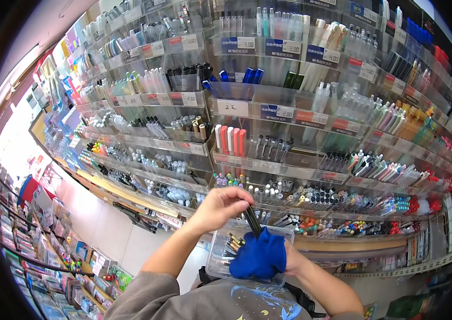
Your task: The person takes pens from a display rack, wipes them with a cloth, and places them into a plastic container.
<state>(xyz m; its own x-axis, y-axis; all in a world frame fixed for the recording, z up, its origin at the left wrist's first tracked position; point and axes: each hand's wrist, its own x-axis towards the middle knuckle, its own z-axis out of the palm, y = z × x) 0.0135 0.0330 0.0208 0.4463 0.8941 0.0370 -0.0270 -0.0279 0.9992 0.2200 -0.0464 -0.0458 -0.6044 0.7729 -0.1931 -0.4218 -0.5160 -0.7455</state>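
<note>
Between its thumb and fingers, my left hand point(225, 208) pinches the top of some dark pens point(252, 221). Their lower ends touch a blue cloth point(260, 255). My right hand point(291, 257) is mostly covered by this cloth, which is bunched around its fingers. Beneath both hands is a clear plastic box point(218, 245), close to my body. Several black and gold pens point(234, 242) lie in the box, left of the cloth.
Tiered clear shelves point(231, 108) full of pens and price labels rise in front. A wooden ledge point(343, 245) runs below them on the right. Racks of packaged goods point(44, 250) stand at the lower left beside a pale floor point(114, 226).
</note>
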